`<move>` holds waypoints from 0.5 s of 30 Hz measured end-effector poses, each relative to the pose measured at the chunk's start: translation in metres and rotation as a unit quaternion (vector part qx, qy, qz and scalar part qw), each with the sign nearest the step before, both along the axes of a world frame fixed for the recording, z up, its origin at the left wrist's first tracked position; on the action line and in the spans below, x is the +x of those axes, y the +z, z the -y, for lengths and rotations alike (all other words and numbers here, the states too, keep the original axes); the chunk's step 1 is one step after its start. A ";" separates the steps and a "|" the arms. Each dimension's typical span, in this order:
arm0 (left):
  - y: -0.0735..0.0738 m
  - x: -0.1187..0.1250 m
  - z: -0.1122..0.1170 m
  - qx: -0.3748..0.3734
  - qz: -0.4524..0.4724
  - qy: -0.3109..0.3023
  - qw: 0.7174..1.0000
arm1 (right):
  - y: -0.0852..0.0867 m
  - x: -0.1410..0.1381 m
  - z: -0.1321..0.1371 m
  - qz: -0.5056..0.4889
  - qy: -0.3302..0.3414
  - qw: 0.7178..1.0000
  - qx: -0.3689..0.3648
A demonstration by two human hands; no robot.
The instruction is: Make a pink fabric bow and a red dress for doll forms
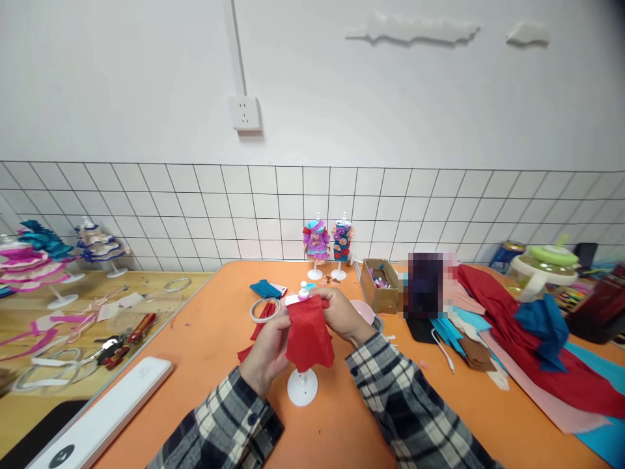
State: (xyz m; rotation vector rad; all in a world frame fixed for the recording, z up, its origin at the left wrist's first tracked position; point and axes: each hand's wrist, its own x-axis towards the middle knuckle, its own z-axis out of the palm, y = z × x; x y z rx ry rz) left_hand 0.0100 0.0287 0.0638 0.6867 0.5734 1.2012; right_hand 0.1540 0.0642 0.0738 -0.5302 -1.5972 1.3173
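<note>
A small white mannequin stand (302, 387) rests on the orange table (215, 339) with a piece of red cloth (308, 333) wrapped round its body. My left hand (267, 349) pinches the cloth's left edge. My right hand (342, 314) grips the cloth's top right corner beside the mannequin's white neck knob (303, 288). Both sleeves are plaid. Behind the hands lie a roll of tape (264, 309), red strips (263, 319) and a teal cloth scrap (266, 288).
Two dressed mini mannequins (327, 244) stand by the tiled wall, beside a cardboard box (380, 284). Piles of red, pink and blue cloth (517, 339) cover the right side, with a green-lidded jug (543, 267). A white flat device (105, 410) lies at left; a wooden table (73, 326) holds more dressed mannequins.
</note>
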 end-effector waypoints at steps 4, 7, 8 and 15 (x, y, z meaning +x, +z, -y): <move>0.007 -0.018 0.000 0.126 -0.035 0.135 0.982 | 0.002 0.006 0.000 0.029 -0.025 0.999 -0.005; 0.014 -0.032 0.003 0.227 -0.152 0.075 0.959 | 0.003 0.010 -0.001 0.043 -0.041 0.998 0.005; 0.015 -0.034 0.004 0.243 -0.189 0.055 0.950 | 0.004 0.011 -0.001 0.047 -0.045 0.998 0.007; 0.018 -0.033 0.010 0.248 -0.263 0.053 0.931 | 0.017 0.012 0.011 0.090 -0.082 0.991 0.048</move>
